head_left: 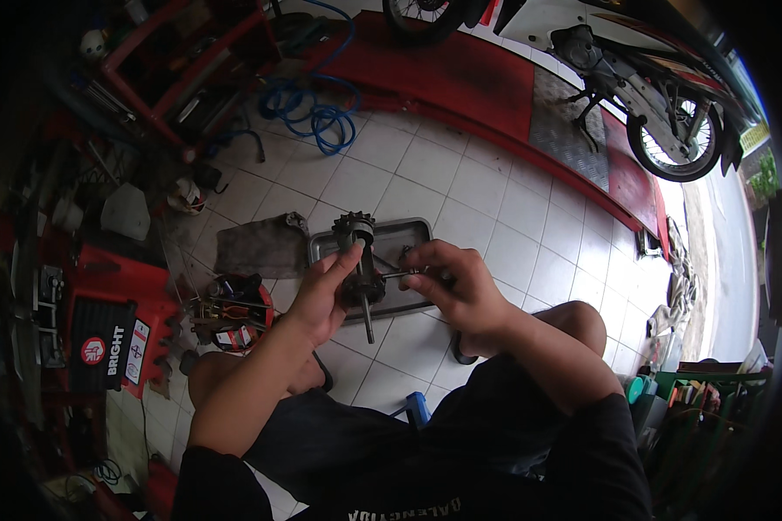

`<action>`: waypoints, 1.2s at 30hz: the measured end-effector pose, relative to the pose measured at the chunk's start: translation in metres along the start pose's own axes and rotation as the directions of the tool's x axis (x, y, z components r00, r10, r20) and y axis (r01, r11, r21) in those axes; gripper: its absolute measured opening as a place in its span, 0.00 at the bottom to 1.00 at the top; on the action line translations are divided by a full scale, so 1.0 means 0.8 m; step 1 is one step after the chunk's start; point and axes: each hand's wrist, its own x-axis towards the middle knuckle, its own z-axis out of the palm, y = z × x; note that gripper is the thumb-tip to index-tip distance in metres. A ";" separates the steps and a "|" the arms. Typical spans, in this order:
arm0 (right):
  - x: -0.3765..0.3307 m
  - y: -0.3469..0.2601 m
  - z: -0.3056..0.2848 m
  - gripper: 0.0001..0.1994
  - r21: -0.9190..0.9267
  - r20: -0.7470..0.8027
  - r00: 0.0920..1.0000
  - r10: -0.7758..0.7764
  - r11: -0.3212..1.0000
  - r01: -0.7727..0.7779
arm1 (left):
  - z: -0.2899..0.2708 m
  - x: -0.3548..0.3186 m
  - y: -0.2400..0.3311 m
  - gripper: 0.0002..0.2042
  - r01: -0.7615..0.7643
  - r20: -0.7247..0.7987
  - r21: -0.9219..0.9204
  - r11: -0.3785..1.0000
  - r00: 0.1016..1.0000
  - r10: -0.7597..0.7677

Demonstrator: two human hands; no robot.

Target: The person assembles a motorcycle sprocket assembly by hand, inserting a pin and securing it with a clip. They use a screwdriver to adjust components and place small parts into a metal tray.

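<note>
My left hand [323,291] is closed round a dark metal sprocket assembly [364,276]. Its toothed wheel points away from me, and a thin steel shaft sticks out toward me at the other end. My right hand [462,291] pinches a slim metal rod [398,275], whose left end meets the side of the assembly. The fingers hide the rod's other end, so I cannot tell what kind of tool or part it is. Below both hands lies a shallow grey metal tray [421,230] on the tiled floor.
A grey rag [256,247] and a red bowl of tools [235,308] lie left of the tray. Beyond, a blue hose [308,108] coils beside a red lift platform [460,74] carrying a motorcycle [660,104]. At the left stands a red toolbox [161,269].
</note>
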 end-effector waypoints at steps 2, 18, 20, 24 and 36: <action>0.002 -0.007 -0.004 0.11 -0.042 0.013 1.000 -0.029 0.999 0.029 | 0.002 -0.003 0.002 0.23 -0.048 0.034 0.092 0.995 0.998 0.045; 0.007 -0.018 -0.016 0.11 -0.122 0.127 0.991 -0.042 0.991 0.058 | -0.004 -0.010 0.002 0.22 -0.104 0.042 0.112 0.988 0.994 0.100; 0.007 -0.015 -0.015 0.10 -0.090 0.116 0.991 -0.059 0.994 0.069 | -0.005 -0.009 0.000 0.23 -0.094 0.040 0.117 0.989 0.995 0.090; 0.006 -0.008 -0.012 0.10 0.002 0.048 0.996 -0.072 0.997 0.072 | -0.004 -0.011 0.003 0.21 -0.063 0.025 0.053 0.997 0.998 0.062; 0.011 -0.018 -0.004 0.11 -0.134 0.055 0.998 -0.032 0.990 0.039 | -0.005 -0.022 0.005 0.19 -0.057 0.004 0.078 0.995 0.998 0.057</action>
